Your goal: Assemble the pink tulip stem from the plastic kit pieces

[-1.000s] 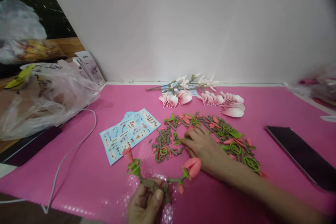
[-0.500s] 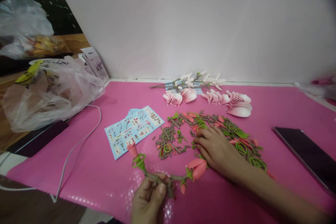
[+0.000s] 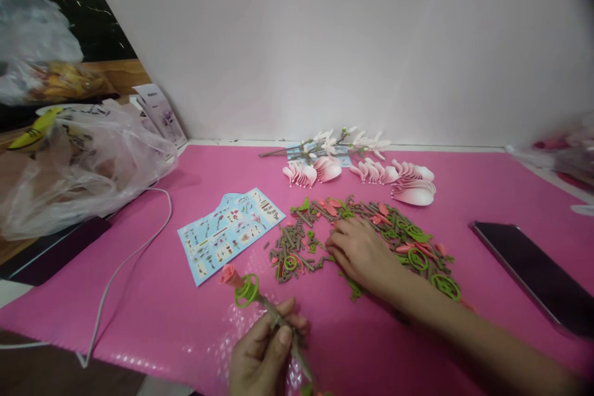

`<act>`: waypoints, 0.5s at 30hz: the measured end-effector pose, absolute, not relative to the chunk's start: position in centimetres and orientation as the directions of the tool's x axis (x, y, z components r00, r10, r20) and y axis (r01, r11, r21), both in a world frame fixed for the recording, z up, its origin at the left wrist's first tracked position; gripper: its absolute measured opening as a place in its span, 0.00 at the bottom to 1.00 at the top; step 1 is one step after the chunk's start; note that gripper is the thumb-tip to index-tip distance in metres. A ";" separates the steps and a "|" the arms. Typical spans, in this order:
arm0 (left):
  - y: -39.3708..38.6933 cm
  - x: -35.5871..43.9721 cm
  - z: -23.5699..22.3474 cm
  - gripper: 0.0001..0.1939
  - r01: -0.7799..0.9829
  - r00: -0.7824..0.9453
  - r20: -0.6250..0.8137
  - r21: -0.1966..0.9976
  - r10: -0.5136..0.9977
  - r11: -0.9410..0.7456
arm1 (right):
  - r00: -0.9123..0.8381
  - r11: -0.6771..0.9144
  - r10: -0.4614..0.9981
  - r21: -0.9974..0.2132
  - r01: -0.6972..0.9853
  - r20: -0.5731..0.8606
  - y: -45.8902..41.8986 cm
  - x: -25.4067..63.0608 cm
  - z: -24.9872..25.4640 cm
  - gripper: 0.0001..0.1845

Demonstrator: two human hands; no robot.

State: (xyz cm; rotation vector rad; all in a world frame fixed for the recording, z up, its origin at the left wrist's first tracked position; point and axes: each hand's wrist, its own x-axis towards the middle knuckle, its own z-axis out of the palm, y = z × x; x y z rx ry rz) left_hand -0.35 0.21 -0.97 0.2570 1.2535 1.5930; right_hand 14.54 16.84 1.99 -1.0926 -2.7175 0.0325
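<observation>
My left hand (image 3: 262, 352) is closed round a brown toy flower stem (image 3: 273, 317) at the bottom centre. The stem carries a green ring and a pink bud (image 3: 228, 275) at its upper end; its lower end runs off the frame's bottom edge. My right hand (image 3: 359, 252) lies palm down on a scatter of small green, brown and pink plastic pieces (image 3: 394, 235), fingers curled and pressed among them. What the fingertips hold, if anything, is hidden. Both rest over a pink mat (image 3: 162, 303).
A blue instruction sheet (image 3: 229, 232) lies left of the pieces. Pale pink petals (image 3: 411, 189) and a white flower sprig (image 3: 329, 145) sit at the back. A dark phone (image 3: 533, 272) lies right. A plastic bag (image 3: 78, 167) and white cable (image 3: 125, 260) are at left.
My left hand has turned the stem, so the big pink bud at its right end has swung down out of view. My right hand has shifted slightly left among the pieces.
</observation>
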 end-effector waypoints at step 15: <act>0.2 -1.0 -0.9 0.21 -0.526 -0.374 -0.387 0.837 0.843 0.151 | -0.687 0.700 0.712 -0.084 0.709 0.144 16.9 12.9 2.0 0.12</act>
